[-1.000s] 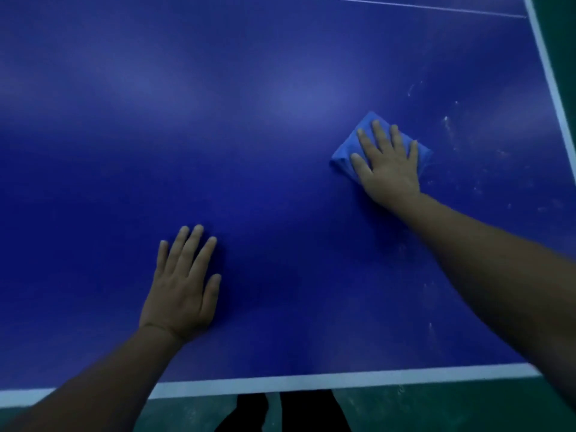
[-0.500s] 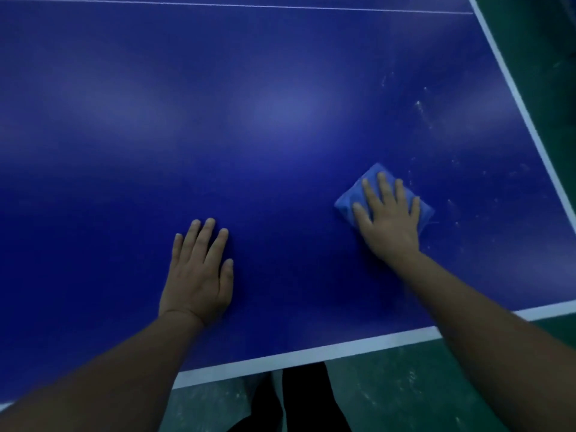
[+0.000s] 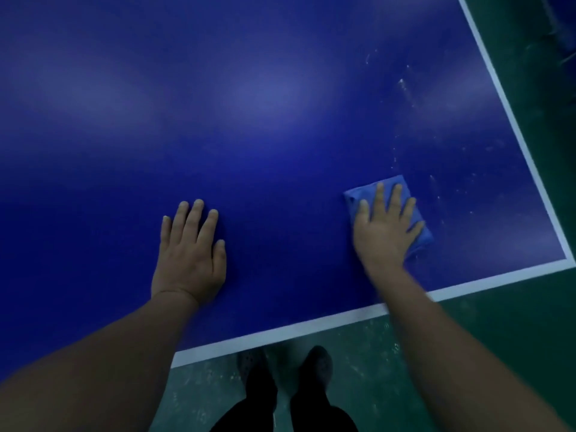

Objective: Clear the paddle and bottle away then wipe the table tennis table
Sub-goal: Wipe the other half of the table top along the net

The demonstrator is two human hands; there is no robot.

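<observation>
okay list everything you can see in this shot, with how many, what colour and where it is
table: one, dark blue with white edge lines, fills most of the view
cloth: one, light blue, folded, flat on the table near its right corner
white specks: scattered, on the table beyond the cloth
floor: green, below and right of the table
shoes: two, dark, on the floor at the near edge
left hand: flat on the bare table
right hand: flat, pressing on the cloth
</observation>
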